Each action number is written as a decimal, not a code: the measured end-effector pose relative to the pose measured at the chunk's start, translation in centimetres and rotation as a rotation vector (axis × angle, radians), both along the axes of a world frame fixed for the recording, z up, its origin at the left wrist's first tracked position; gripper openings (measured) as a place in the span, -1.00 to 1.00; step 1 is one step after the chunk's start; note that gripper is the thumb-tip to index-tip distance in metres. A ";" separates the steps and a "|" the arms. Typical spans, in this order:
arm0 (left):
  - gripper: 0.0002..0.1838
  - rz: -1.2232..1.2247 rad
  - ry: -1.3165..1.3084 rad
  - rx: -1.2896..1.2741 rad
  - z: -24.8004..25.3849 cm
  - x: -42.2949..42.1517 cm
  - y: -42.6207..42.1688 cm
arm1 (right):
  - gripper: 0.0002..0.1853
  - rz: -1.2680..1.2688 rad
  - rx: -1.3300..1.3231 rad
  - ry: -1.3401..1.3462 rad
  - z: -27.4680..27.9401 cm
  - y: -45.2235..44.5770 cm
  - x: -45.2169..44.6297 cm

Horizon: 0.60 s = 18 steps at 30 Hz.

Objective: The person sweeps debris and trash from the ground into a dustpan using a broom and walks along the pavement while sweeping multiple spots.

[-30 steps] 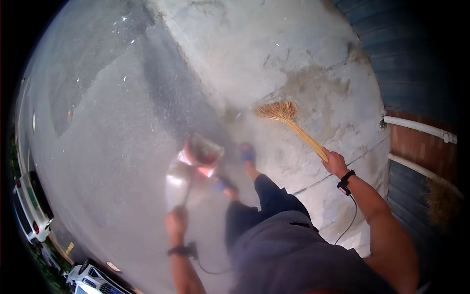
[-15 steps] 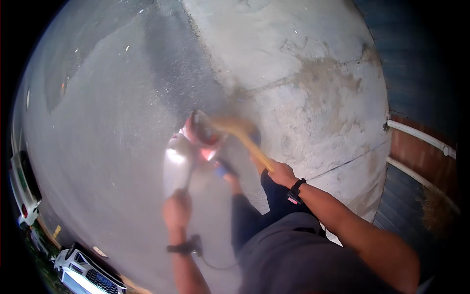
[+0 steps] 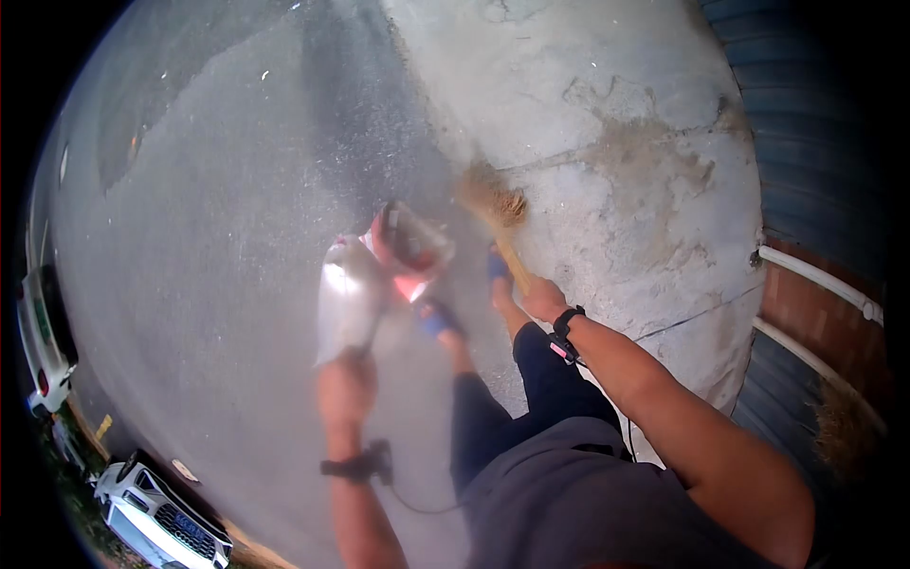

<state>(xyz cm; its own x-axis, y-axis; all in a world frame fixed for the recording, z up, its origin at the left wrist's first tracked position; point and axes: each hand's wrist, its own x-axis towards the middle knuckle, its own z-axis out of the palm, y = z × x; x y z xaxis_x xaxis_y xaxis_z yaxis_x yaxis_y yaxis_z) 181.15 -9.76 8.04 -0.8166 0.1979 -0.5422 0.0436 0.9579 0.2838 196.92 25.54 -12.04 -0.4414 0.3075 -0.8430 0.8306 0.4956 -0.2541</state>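
Right hand (image 3: 545,299) closed in a fist round the near end of a broom (image 3: 506,243), no gap visible; left hand (image 3: 346,387) blurred, apparently curled about the near end of a pale glossy piece (image 3: 346,299), though separate fingers cannot be made out. Broom judged light, its handle (image 3: 517,268) stiff, its far end springy: the bristles (image 3: 513,207) should bend under pressure and recover, perhaps shedding a stalk or two. Best hold is the handle, where the right hand has it, well clear of the bristles; it looks dry, so slipping seems unlikely. Dustpan (image 3: 382,245) at the far end of the pale glossy piece judged light too, probably thin-walled and hollow; whether the two form one item cannot be told. If joined, the near end at the left hand is the sensible grip, since the rim may flex or crack if pinched. Smooth surface there could turn slippery if wet. Appearance: broom straw-yellow, slanting from the right hand toward the far left, bristles flared, browner and partly blurred, near where dark pavement (image 3: 227,247) meets lighter concrete (image 3: 616,256). Dustpan red and whitish, darker inside, left of the broom and apart from it, just beyond the left foot (image 3: 433,320). Pale glossy piece whitish with a bright highlight; contents, if any, not legible.
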 end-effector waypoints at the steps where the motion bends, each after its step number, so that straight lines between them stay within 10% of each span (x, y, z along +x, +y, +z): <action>1: -0.76 -0.027 0.003 0.001 -0.3 -0.1 -0.1 | -0.49 0.017 -0.051 0.021 0.6 -1.5 0.0; 8: -0.76 -0.032 -0.002 -0.025 0.3 0.0 0.0 | -0.39 0.082 -0.171 0.186 8.8 -3.2 5.0; 18: -0.72 -0.054 -0.028 -0.041 0.1 0.0 0.0 | -0.53 0.095 0.167 0.014 2.4 2.4 -0.5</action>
<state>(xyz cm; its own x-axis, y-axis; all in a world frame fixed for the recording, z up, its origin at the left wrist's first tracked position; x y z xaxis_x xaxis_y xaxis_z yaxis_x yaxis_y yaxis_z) 181.16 -9.80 8.15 -0.7894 0.2182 -0.5737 0.0882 0.9653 0.2458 196.41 27.91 -9.69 -0.4862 0.3991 -0.7774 0.7750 0.6078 -0.1727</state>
